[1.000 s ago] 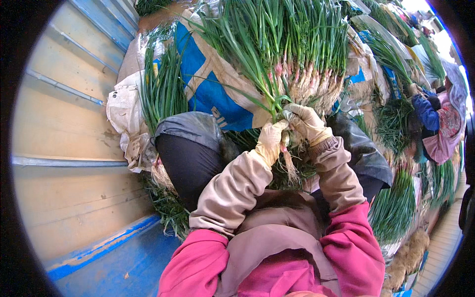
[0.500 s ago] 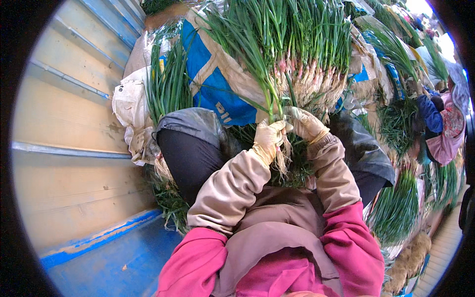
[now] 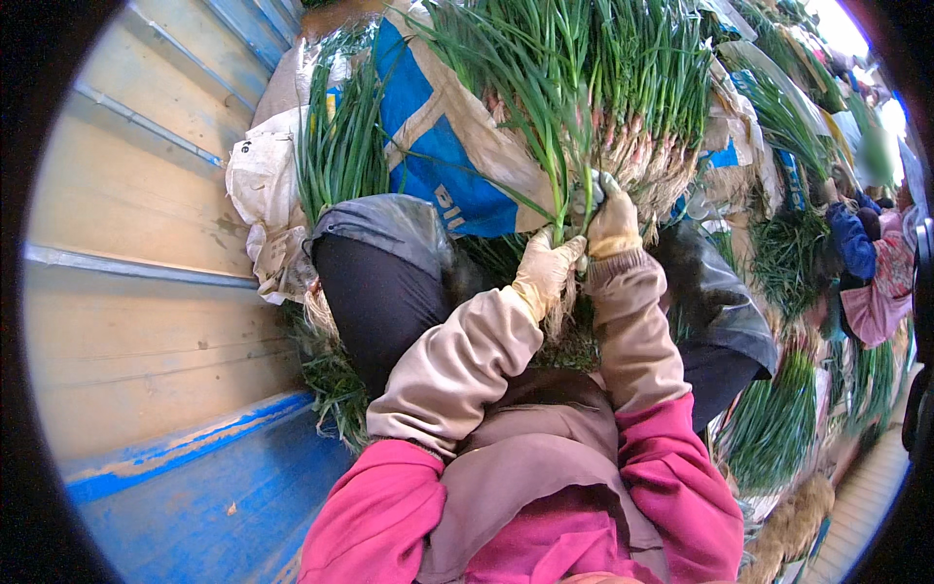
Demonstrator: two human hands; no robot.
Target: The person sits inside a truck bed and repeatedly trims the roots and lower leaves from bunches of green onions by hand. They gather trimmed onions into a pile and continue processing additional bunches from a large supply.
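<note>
My left hand, in a pale glove, is closed around the lower stems of a few green onions. Their leaves point up and away from me, while pale roots hang below the hand. Right beside it and slightly farther off, my gloved right hand has its fingers curled in on a green onion stalk; its fingertips are partly hidden. Beyond both hands lies a large pile of green onions, pinkish bulbs and roots toward me, on a blue and beige woven sack.
A corrugated metal wall with a blue base runs along the left. More green onions lie by a white sack beyond my left knee. Another bundle lies at right. A co-worker sits at the far right.
My right hand has moved up and away from me along the stalks, its fingers now curled in. The left hand has shifted slightly right, still holding the green onions.
</note>
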